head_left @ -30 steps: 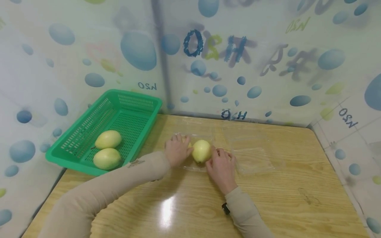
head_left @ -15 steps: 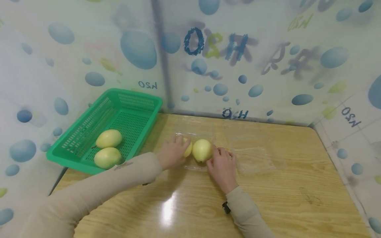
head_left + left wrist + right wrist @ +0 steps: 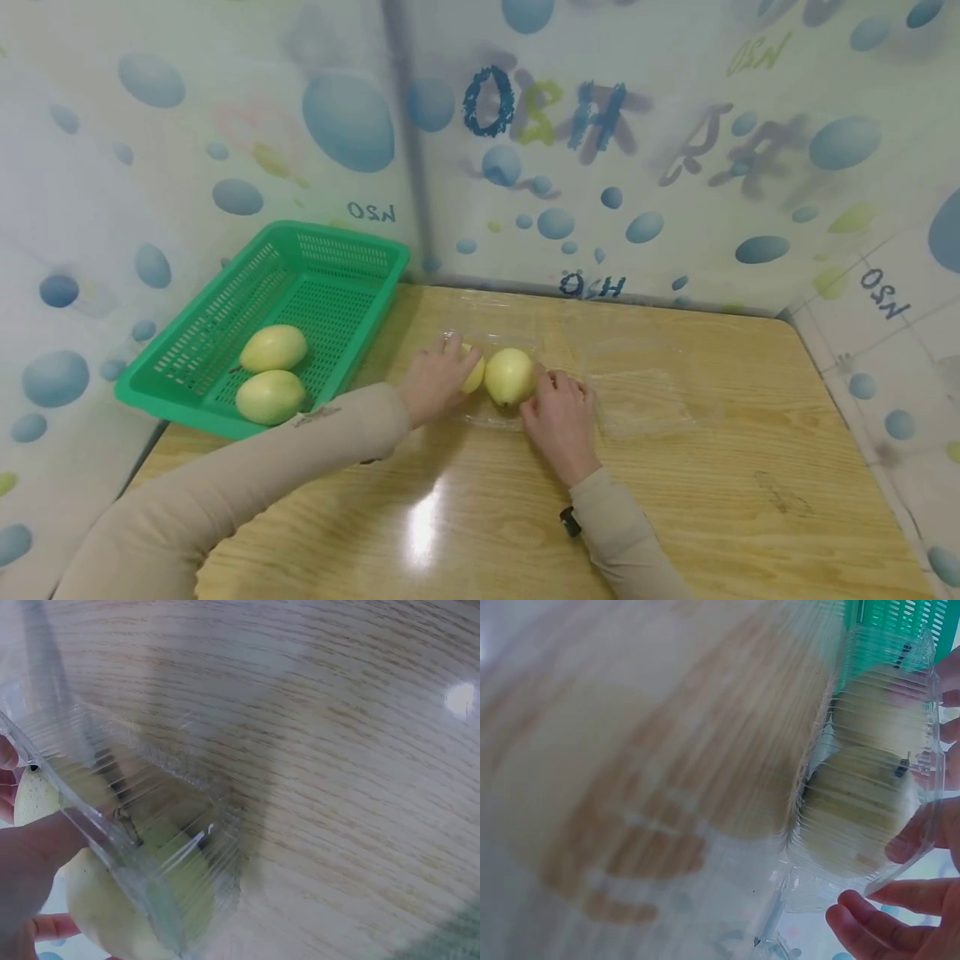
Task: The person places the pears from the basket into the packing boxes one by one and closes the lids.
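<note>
Apparently settling two yellow fruits (image 3: pixel 510 377) into a clear box (image 3: pixel 491 418), right of the green basket (image 3: pixel 322 312). Cupping the basket-side fruit (image 3: pixel 473 380) with a curled left hand (image 3: pixel 437 379); pinching the box's wall with the right hand (image 3: pixel 561 421). Probably best to release gently. Tight toward the second box (image 3: pixel 645 400), farther right of the basket; roomier across the tabletop (image 3: pixel 750 517) beyond.

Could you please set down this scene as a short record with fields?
Basket: green, holding a rear fruit and a front fruit
Box: clear plastic, holding a left fruit and a right fruit
Left grip: curled over the left fruit
Right grip: pinching the rim at the box's right side
Second box: clear, right of the first
Table: wood-grained
</note>
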Tool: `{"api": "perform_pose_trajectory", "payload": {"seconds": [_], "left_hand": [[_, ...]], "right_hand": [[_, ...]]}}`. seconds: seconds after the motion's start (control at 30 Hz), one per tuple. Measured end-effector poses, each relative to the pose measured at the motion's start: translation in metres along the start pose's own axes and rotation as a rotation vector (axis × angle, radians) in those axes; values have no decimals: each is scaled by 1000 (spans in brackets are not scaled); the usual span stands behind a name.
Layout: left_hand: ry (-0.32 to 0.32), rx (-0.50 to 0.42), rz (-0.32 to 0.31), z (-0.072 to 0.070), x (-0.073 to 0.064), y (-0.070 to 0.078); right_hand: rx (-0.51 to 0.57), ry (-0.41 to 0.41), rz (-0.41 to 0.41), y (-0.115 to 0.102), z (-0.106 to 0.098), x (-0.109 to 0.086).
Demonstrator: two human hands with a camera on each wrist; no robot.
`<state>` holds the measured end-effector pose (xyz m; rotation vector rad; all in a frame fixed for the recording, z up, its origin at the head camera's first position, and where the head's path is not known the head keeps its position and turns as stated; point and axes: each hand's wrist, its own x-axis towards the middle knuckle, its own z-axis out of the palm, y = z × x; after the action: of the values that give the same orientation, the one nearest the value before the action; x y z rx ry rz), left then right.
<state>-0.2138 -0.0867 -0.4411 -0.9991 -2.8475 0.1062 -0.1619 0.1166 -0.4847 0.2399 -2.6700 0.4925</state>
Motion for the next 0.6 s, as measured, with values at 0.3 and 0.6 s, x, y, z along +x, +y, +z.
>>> {"api": "perform_pose_trajectory", "payload": {"seconds": [0.3, 0.6], "left_hand": [[9, -89, -72, -10, 7, -5], [62, -173, -154, -23, 22, -28]], "right_hand": [[43, -27, 6, -1, -2, 2], [70, -64, 37, 0, -8, 5]]}}
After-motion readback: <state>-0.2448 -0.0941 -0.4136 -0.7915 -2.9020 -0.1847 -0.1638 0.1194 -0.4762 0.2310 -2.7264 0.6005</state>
